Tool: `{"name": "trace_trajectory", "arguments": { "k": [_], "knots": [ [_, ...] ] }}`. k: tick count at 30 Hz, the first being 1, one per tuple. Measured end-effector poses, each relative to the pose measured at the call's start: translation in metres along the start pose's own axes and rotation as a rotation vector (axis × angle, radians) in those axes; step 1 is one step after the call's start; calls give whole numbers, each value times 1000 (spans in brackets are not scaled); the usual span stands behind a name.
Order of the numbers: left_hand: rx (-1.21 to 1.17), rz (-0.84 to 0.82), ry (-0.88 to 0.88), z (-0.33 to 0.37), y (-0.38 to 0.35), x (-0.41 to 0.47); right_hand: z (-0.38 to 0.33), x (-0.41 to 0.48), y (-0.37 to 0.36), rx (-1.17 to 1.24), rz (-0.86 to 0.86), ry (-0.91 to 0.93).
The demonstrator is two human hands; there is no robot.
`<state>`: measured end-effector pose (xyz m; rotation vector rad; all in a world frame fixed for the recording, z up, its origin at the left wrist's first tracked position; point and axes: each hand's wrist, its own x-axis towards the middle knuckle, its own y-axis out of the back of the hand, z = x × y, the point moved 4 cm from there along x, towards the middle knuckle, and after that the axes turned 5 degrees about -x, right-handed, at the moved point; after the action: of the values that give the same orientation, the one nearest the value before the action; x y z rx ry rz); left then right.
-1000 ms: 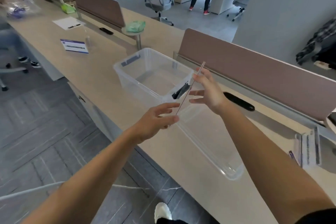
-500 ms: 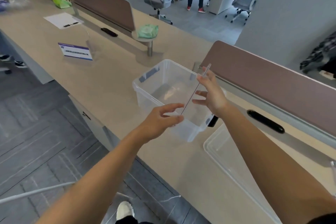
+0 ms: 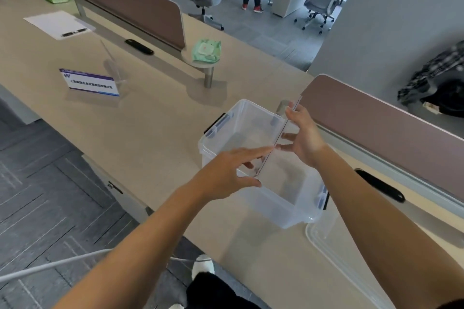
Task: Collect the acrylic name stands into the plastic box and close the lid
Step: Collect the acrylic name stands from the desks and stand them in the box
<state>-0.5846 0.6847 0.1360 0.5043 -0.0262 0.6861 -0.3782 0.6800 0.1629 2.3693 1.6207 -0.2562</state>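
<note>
**Clerk:** Nearest item?
**Checker:** Lid (image 3: 326, 246), clear plastic, lying flat on the desk (image 3: 150, 138) just beside the box's right end. Not fitted.

**Clerk:** Hands?
**Checker:** Apart, one at each end of the same sheet. Left hand (image 3: 226, 173): fingers nearly straight against the lower end, thumb beneath the corner. Whether this is a true pinch or a steadying touch cannot be told. Right hand (image 3: 305, 138): thumb on the upper edge, fingers curled behind, gripping.

**Clerk:** Item held?
**Checker:** Acrylic name stand (image 3: 266, 162), seen edge-on, tilted, held over the open plastic box (image 3: 276, 211). Not yet set down. The box looks otherwise unfilled.

**Clerk:** Handling notes?
**Checker:** Judged light, stiff, smooth and slippery. Faces likely to scratch, corners likely to chip if dropped. Best held by the edges at both ends and lowered onto the box floor rather than released from above.

**Clerk:** Farther stock?
**Checker:** One printed name stand (image 3: 90, 83) and one clear stand (image 3: 113, 63) just behind it. Both are on the desk, well apart from the box, uncollected. Beyond them, a green wipes pack (image 3: 206, 50).
</note>
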Motion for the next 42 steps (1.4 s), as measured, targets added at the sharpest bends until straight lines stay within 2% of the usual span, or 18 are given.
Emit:
{"name": "trace_trajectory", "arguments": {
  "k": [3,8,13,19,21,24,27,33,38,42],
  "knots": [
    [101,-30,-19,-15,6,22,13,36,3,36,-61,-4],
    [218,-107,148,-59,24,68,57,105,8,173,-38,-85],
    [317,-26,297,-116,46,81,106,140,-7,127,-37,-98],
    [390,-42,485,-172,52,105,162,176,-21,91,-19,-245],
    [350,-63,497,-187,50,109,175,187,-25,80,1,-284],
    [153,49,526,-199,54,107,183,194,-30,131,-6,-319],
    [115,86,497,-197,54,107,185,195,-35,174,-63,-292],
    [40,93,527,-195,53,105,189,179,-23,-64,-22,-332],
    [21,116,508,-198,53,103,191,137,-37,-66,-222,-385],
    [3,103,510,-197,53,104,195,138,-52,-29,-218,-471]
  ]
}}
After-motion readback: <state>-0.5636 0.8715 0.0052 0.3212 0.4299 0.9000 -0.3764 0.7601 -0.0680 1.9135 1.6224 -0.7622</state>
